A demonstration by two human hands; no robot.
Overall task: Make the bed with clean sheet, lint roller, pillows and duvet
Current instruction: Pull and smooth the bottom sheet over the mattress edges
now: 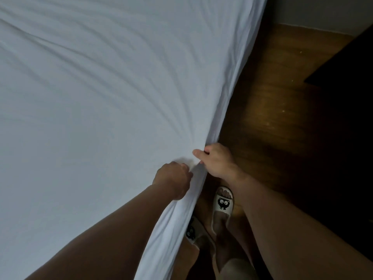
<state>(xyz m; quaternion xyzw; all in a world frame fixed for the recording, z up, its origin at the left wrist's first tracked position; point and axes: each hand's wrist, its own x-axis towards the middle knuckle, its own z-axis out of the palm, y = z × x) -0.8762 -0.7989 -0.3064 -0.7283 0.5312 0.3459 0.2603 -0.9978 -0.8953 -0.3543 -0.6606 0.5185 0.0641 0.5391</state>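
Dim, cool, diffuse light fills the room; its source is out of view. The white sheet (90, 98) is the brightest area, reading bluish-grey, and its creases throw faint, soft-edged shadows. The wooden floor (272, 102) shows one dull warm sheen, then sinks into near black at the right (detail there is lost). The forearms (121, 229) lie in shade. The wide lens bows the sheet's hanging edge into a curve, and the whole picture is slightly soft, smeared in its darkest parts.
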